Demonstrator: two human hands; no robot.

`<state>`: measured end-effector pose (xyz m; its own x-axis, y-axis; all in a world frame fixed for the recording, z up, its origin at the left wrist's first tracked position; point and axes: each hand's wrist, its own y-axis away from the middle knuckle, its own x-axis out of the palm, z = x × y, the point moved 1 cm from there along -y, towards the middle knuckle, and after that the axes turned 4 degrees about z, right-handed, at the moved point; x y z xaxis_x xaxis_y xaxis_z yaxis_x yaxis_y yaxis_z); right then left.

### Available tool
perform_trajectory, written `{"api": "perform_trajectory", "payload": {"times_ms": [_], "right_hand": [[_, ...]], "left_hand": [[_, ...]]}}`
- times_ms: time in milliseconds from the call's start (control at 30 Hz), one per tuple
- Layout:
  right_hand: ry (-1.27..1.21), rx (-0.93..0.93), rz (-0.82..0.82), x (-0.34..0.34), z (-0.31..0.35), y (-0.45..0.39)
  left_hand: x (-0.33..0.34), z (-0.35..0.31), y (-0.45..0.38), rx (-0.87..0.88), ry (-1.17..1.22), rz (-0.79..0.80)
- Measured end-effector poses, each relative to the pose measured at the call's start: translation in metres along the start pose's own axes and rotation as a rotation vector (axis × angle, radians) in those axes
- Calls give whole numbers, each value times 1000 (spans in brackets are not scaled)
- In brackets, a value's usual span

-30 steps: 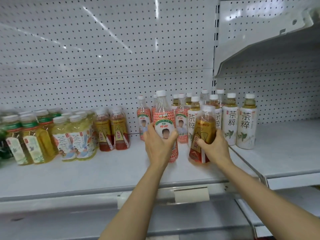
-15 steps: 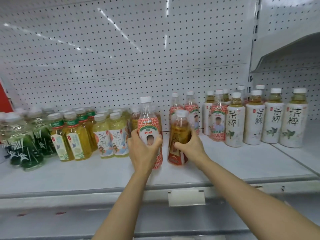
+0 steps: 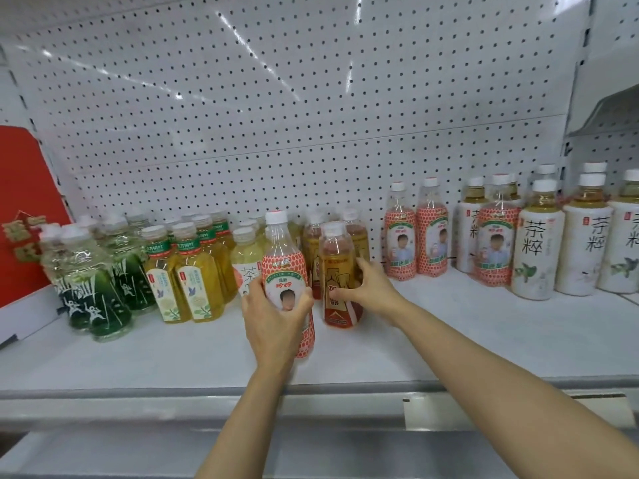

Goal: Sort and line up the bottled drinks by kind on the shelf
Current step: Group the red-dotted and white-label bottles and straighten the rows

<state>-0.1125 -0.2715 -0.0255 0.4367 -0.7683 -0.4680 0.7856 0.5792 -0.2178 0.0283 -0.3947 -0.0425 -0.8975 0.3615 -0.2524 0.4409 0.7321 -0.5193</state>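
My left hand (image 3: pixel 273 316) grips a red-dotted bottle (image 3: pixel 283 264) with a white cap, held upright just above the white shelf (image 3: pixel 449 340). My right hand (image 3: pixel 370 288) grips an amber tea bottle (image 3: pixel 337 271), which stands in front of two more amber tea bottles (image 3: pixel 358 236). To the right stand other red-dotted bottles (image 3: pixel 416 233) and white-labelled tea bottles (image 3: pixel 536 247). On the left are pale tea bottles (image 3: pixel 247 257), yellow-green tea bottles (image 3: pixel 193 271) and dark green bottles (image 3: pixel 93 295).
A white pegboard wall (image 3: pixel 276 115) backs the shelf. A red sign (image 3: pixel 24 209) leans at the far left. The shelf's grey front rail (image 3: pixel 138 392) runs below my arms, with a price-tag holder (image 3: pixel 515 409) on it. One red-dotted bottle (image 3: pixel 496 233) stands among the white-labelled ones.
Both hands have carried their bottles to the left along the shelf. The amber bottle now stands in front of the other amber bottles, and the view has swung left with them.
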Motion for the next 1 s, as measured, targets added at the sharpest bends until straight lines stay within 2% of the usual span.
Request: {"api": "perform_trajectory", "payload": {"times_ms": [200,467,600,700,767,833,1000], "right_hand": [[28,-21,-104,11,8,-9],[106,-14,-89,19,2,-11],[101,-114,-167,-7,4,20],[87,-247,-219,-32,1,52],[90,-319,-193,-45,-5,69],[102,-324,-169,-59,-19,73],[146,-226,-264,-88,-45,61]], "left_hand": [[-4,6,-6,20,32,31],[8,3,-8,54,84,74],[31,-17,1,177,78,146],[58,-40,10,185,139,216],[79,-54,13,170,166,238],[99,-70,17,157,158,269],[137,-101,27,170,86,303]]}}
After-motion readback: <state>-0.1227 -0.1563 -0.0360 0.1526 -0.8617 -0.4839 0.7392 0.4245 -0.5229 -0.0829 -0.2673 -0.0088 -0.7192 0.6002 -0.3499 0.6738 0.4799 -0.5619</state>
